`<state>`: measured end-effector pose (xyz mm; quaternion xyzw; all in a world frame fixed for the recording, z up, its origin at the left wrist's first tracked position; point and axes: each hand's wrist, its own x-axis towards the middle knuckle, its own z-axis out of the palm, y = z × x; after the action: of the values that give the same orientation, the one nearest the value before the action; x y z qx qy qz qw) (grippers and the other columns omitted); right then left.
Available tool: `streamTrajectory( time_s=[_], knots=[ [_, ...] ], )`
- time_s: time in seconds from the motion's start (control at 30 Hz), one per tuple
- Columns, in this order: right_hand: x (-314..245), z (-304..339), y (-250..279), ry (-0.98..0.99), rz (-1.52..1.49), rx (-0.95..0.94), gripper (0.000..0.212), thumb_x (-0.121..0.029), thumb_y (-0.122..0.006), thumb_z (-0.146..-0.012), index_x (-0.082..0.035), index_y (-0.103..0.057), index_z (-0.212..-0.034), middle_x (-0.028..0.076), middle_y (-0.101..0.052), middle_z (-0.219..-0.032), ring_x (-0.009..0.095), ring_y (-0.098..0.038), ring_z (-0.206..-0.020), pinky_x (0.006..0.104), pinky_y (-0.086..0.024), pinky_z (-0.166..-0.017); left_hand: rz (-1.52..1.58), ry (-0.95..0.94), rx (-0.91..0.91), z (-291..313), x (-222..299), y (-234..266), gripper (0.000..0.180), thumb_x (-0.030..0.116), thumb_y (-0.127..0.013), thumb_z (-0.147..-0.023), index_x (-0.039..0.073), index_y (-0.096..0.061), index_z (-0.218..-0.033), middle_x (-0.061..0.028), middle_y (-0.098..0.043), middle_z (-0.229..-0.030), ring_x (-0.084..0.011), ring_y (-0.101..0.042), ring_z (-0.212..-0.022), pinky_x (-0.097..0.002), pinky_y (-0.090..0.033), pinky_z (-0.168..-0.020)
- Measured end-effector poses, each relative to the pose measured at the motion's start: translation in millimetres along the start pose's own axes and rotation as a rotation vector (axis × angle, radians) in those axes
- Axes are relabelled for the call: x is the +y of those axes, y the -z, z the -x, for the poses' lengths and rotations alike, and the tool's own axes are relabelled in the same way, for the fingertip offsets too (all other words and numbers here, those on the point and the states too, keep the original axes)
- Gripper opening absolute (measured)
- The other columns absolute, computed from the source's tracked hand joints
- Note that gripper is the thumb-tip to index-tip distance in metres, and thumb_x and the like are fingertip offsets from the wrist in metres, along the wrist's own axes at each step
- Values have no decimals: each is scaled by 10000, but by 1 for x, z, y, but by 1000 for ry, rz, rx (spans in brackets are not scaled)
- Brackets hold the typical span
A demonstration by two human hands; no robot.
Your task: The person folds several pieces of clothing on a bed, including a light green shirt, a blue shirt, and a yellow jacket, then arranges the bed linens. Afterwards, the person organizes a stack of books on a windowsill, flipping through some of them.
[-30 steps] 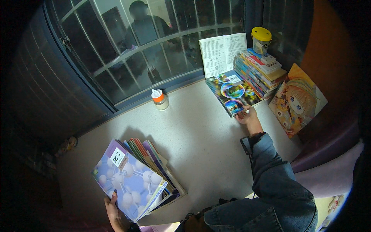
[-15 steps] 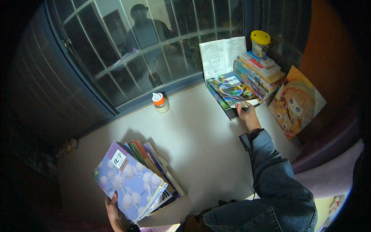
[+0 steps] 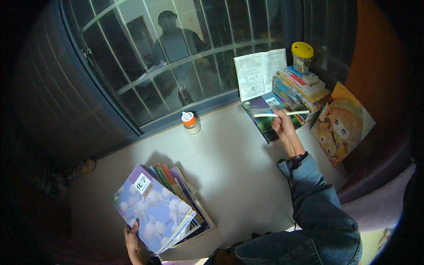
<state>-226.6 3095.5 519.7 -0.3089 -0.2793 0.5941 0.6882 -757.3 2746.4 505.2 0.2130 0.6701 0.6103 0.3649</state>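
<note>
My left hand (image 3: 133, 238) grips the near left edge of a blue-purple textbook (image 3: 154, 205) with white molecule balls on its cover, thumb on top. That textbook lies over a fanned stack of books (image 3: 174, 183). At the back right, my right hand (image 3: 285, 126) pinches a thin book (image 3: 264, 115), seen almost edge-on as a pale strip. It is raised above a dark green book (image 3: 267, 126) with a purple top band. Behind that stands an open printed booklet (image 3: 251, 77), leaning on the window.
A tall pile of books (image 3: 304, 88) carries a yellow-lidded tub (image 3: 302, 55). A jar with an orange and white cap (image 3: 191, 123) stands by the window frame. A cartoon picture board (image 3: 342, 126) leans at the right, beside the pile. The pale tabletop (image 3: 234, 172) lies between both hands.
My right hand has lifted the bubble-covered book off the right pile and tilted it edge-on, uncovering the dark green book. My left hand stays on the molecule textbook. The view has shifted slightly.
</note>
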Motion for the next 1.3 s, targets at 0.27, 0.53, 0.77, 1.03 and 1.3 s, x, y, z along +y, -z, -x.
streamTrajectory(
  time_s=[0.27, 0.53, 0.77, 1.03, 1.3],
  knots=[
    [-128, 121, -159, -68, 18, -538, 187, -241, -623, -864, -70, -555, -899, -91, -397, -543, 24, -376, -468, 174, -309, -435, 29, -13, -105, 53, 34, -31, 515, 262, -590, -868, -6, -433, -1279, -131, -497, -1244, -246, -493, -1094, -388, -399, -926],
    [4, 210, -212, -323, 163, -852, 426, -351, -656, -822, -39, -531, -1084, -7, -512, -568, 84, -505, -465, 233, -390, -426, 180, -45, -52, 0, -14, 2, 479, 142, -626, -848, -55, -406, -1225, -155, -562, -1077, -254, -584, -928, -371, -492, -803],
    [151, 282, -153, -863, 283, -1354, 271, -288, -595, -849, -45, -607, -730, 24, -561, -558, 105, -534, -475, 264, -429, -460, 87, -70, 17, 9, -12, -8, 553, 208, -630, -842, -8, -396, -1294, -130, -496, -1223, -252, -524, -1058, -383, -419, -912],
    [-117, 188, -59, -331, 1005, -1232, 389, -217, -613, -888, -18, -545, -1215, 107, -628, -1075, 156, -593, -968, 295, -483, -861, -178, -124, 44, 30, 4, -27, 556, 195, -699, -794, -71, -429, -1201, -155, -563, -1075, -226, -583, -881, -339, -484, -760],
    [-242, 337, -3, -416, 1692, -562, 636, -238, -748, -766, 50, -472, -1262, 151, -652, -963, 227, -650, -874, 313, -528, -766, -109, -142, 50, -3, -35, -1, 572, 194, -714, -785, -65, -430, -1208, -144, -545, -1071, -227, -538, -926, -324, -439, -820]
  ],
)
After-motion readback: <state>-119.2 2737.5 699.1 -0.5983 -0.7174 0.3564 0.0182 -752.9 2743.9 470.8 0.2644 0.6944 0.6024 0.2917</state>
